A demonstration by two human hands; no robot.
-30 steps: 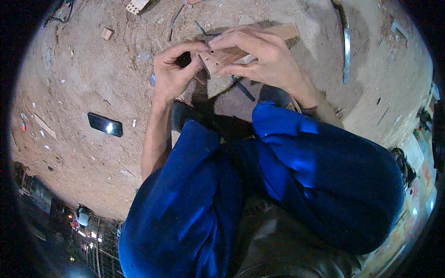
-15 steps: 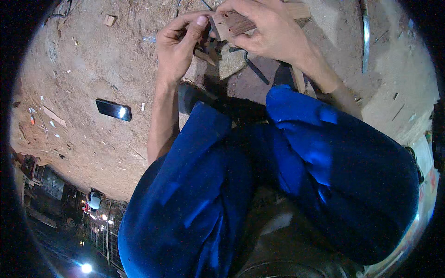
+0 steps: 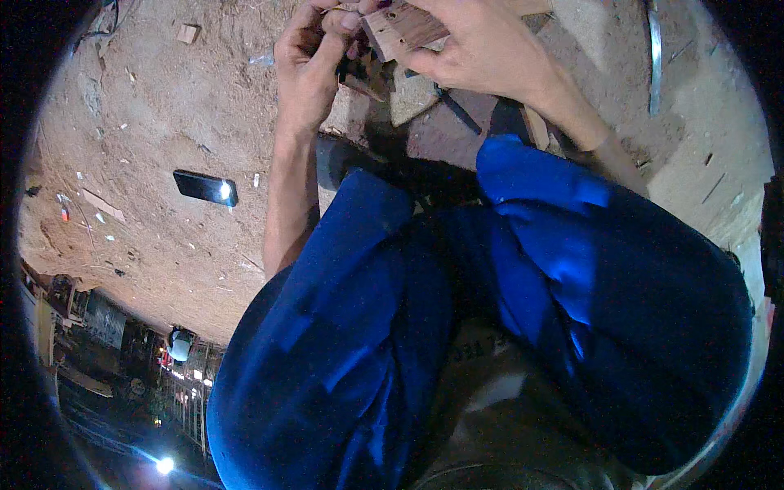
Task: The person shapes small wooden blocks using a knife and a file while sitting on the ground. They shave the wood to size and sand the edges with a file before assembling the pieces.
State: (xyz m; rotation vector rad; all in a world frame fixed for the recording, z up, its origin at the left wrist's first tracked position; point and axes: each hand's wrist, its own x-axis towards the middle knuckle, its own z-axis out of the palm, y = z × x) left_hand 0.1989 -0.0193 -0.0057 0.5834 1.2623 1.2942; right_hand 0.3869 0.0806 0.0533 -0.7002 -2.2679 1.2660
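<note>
Near the top edge, a brown wooden piece [image 3: 418,30] with small dark holes is gripped by my right hand [image 3: 498,53], fingers and thumb closed round its sides. My left hand [image 3: 309,69] is at the left end of that wood, thumb and fingers pinched together. What sits in the pinch is too small and dark to make out. Below the hands a pale flat slab [image 3: 411,100] lies on the ground, and a thin dark bar [image 3: 459,112] lies beside it. The upper fingers are partly cut off by the frame edge.
A black phone [image 3: 204,188] lies on the dirt ground to the left, a small wood offcut [image 3: 188,33] farther off. At the right lies a long thin metal strip [image 3: 655,61]. My blue-trousered knees [image 3: 359,245] are bent below the hands. A bright lamp [image 3: 165,465] shines at lower left.
Both hands and the wooden piece sit slightly higher in the picture. The ground things have shifted a little too, as the view moved. My right hand still grips the wood.
</note>
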